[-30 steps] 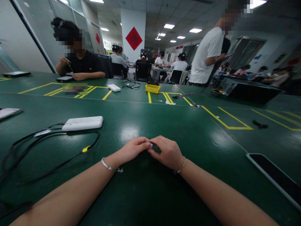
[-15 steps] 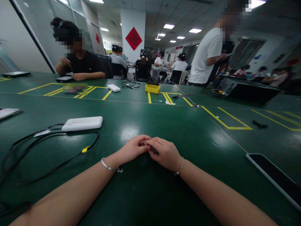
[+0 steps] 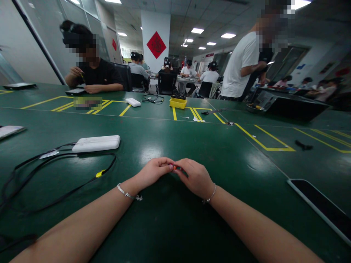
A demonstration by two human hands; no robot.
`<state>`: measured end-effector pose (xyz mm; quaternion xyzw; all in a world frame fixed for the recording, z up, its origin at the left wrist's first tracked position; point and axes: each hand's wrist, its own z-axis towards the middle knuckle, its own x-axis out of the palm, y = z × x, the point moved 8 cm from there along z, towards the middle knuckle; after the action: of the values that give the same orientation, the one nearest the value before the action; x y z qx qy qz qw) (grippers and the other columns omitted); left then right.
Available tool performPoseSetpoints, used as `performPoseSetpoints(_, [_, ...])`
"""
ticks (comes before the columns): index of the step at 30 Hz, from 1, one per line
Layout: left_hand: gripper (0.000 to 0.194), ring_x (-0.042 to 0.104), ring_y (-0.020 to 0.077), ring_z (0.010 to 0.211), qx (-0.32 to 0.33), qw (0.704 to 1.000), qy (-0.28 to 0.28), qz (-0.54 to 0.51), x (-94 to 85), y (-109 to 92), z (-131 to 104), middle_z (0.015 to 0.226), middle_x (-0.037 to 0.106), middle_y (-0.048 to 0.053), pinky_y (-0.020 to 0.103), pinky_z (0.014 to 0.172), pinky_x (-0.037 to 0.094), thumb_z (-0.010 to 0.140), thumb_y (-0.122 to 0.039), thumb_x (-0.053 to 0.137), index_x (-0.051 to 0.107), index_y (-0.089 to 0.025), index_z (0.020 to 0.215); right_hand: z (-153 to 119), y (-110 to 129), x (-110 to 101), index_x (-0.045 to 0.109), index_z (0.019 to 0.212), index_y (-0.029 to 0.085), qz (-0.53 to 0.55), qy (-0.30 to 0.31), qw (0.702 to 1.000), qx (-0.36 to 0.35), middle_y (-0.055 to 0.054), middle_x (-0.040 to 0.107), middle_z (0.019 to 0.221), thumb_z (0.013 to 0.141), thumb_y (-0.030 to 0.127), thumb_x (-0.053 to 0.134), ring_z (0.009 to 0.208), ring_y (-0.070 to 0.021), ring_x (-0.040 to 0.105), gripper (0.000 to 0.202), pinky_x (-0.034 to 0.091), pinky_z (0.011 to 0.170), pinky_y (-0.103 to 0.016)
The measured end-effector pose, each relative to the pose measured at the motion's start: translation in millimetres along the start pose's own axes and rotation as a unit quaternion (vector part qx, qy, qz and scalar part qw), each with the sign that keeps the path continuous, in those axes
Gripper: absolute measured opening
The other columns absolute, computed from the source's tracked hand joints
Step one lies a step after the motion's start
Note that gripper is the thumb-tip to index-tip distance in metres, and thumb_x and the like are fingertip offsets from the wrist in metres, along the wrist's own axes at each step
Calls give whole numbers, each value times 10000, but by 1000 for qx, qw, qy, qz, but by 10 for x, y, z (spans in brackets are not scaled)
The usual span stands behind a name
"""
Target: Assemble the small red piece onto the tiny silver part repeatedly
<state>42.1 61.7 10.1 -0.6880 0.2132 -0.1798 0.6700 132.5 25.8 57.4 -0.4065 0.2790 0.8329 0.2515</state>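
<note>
My left hand and my right hand meet just above the green table, fingertip to fingertip. Between them is a small red and orange piece, too small and too covered by fingers for me to tell its kind. The left thumb and fingers are closed on one side of it, and the right thumb and fingers pinch its other side. Each wrist wears a thin silver bracelet.
A white power bank with a looped black cable lies to the left. On the right rests a phone. Farther back stand a yellow box and a second white power bank. A person in black sits across the table.
My right fingers have shifted slightly, so more of the small red and orange piece shows between my hands. Both arms stay nearly in place.
</note>
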Motion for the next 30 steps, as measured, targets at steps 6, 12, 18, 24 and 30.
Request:
performPoseSetpoints(6, [86, 565, 126, 703, 5, 1000, -7, -17, 23, -68, -27, 696, 610, 8, 287, 723, 414, 736, -198, 531, 542, -120, 773, 12, 14, -31, 538, 994, 178, 41, -12, 999, 4, -58, 598, 894, 829, 203, 390, 841, -147, 540, 223, 438, 767, -298])
performPoseSetpoints(12, [128, 525, 107, 643, 24, 999, -25, 37, -21, 4, 0, 676, 571, -6, 248, 638, 398, 760, -254, 511, 506, -128, 783, 0, -15, 6, 503, 1054, 168, 55, -11, 998, 35, -59, 580, 856, 786, 195, 440, 783, -151, 536, 277, 446, 729, -297])
performPoseSetpoints(18, [148, 515, 101, 647, 23, 999, -4, 40, 19, 63, 15, 690, 553, -20, 231, 614, 398, 741, -278, 533, 487, -139, 765, -14, -59, 56, 517, 1033, 193, 64, 13, 997, 44, -39, 573, 846, 779, 259, 490, 757, -136, 526, 264, 428, 697, -264])
performPoseSetpoints(24, [171, 563, 137, 798, 36, 998, 37, 43, 105, -13, -17, 822, 619, 37, 278, 755, 407, 780, -278, 486, 501, -139, 878, 36, -183, -25, 543, 867, 188, -34, 34, 996, 79, -27, 586, 770, 793, 269, 450, 707, -133, 536, 144, 404, 638, -239])
performPoseSetpoints(30, [219, 586, 147, 781, 15, 997, 25, 66, 61, 47, -18, 858, 645, 65, 290, 723, 424, 792, -300, 461, 472, -150, 951, -378, -1311, -542, 539, 897, 152, -267, 125, 881, 369, -107, 612, 747, 810, 296, 335, 651, -215, 580, 264, 398, 547, -304])
